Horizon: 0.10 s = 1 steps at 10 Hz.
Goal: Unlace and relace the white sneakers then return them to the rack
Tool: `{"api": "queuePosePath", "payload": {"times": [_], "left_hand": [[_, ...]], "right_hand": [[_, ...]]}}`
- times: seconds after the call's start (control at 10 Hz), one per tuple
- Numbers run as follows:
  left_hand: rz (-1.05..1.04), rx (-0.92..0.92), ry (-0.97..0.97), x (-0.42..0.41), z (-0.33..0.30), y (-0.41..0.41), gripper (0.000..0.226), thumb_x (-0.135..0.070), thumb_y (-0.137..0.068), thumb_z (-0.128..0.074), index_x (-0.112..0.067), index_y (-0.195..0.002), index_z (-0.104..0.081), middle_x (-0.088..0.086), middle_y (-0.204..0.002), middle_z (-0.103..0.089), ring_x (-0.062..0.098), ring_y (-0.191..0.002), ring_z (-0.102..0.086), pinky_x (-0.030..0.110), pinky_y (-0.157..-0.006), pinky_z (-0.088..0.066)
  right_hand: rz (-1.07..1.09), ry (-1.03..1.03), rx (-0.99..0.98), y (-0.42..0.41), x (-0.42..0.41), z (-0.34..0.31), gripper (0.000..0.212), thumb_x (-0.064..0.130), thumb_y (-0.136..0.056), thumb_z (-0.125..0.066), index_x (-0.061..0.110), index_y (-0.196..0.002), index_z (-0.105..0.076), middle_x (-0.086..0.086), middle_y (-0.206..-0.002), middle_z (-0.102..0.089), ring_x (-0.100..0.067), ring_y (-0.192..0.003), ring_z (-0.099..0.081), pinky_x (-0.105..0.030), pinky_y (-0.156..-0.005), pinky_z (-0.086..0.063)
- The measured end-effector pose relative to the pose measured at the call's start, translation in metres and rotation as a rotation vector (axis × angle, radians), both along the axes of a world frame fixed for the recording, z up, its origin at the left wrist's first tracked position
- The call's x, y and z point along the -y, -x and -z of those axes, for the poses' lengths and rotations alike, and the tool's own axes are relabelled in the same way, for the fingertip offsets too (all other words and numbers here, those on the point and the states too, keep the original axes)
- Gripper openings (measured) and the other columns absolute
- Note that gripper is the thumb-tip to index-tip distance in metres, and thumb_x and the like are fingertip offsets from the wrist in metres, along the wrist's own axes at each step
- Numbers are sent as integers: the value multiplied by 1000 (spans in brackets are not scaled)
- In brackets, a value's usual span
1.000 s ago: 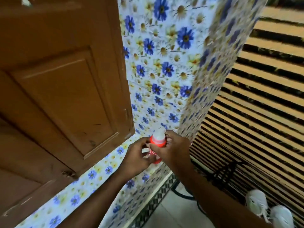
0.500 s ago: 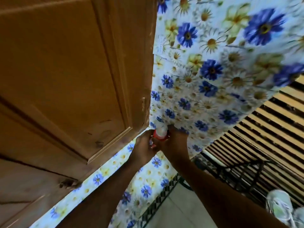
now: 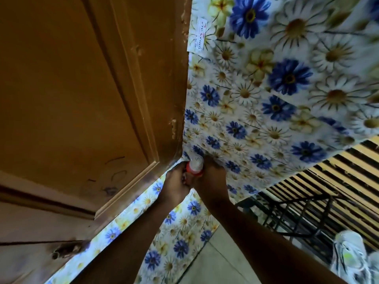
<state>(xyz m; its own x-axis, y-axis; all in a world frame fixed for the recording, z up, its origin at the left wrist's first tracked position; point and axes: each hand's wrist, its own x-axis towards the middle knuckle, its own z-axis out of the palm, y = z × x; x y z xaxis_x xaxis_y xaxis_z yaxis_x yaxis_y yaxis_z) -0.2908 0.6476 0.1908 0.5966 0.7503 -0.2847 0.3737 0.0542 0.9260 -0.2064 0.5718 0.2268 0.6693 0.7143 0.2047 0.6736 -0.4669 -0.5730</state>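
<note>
Seemingly, progress: both hands are busy with a bottle well apart from the shoes, so no lace work is under way; whether unlacing or relacing is already done cannot be read, since the pair is blurred and cut off by the frame edge.
Sneakers: white lace-up sneakers [image 3: 352,257] sit low at the right, just beside the black metal wire rack [image 3: 297,214]; whether they rest on it or on the floor I cannot tell.
Left to do: judging by this, at least confirming the shoes are on the rack; perhaps the lacing as well.
Left hand [image 3: 176,185]: curled around the lower part of a small red bottle with a white cap [image 3: 195,166], far to the left of the rack, near the brown wooden door [image 3: 82,99].
Right hand [image 3: 213,181]: also wrapped around the bottle, touching the left hand.
Bottle: upright, cap against the blue-and-white flowered sheet [image 3: 266,99].
Sneakers relative to hands: well apart, lower and to the right, past the rack.
</note>
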Motion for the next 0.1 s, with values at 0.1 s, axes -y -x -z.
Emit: {"api": "queuePosePath", "payload": {"times": [0.1], "left_hand": [[95,-141,-148,-4,15,9,24,1,-94,-59,-15,-93,-78,6,-89,-61,9,-69,-53,21,-61,-45]], "right_hand": [[-19,-37,32,2,10,-6,35,32,-70,-87,16,-98,-73,-2,-92,-76,-18,-84,-72,-15,-76,-41]]}}
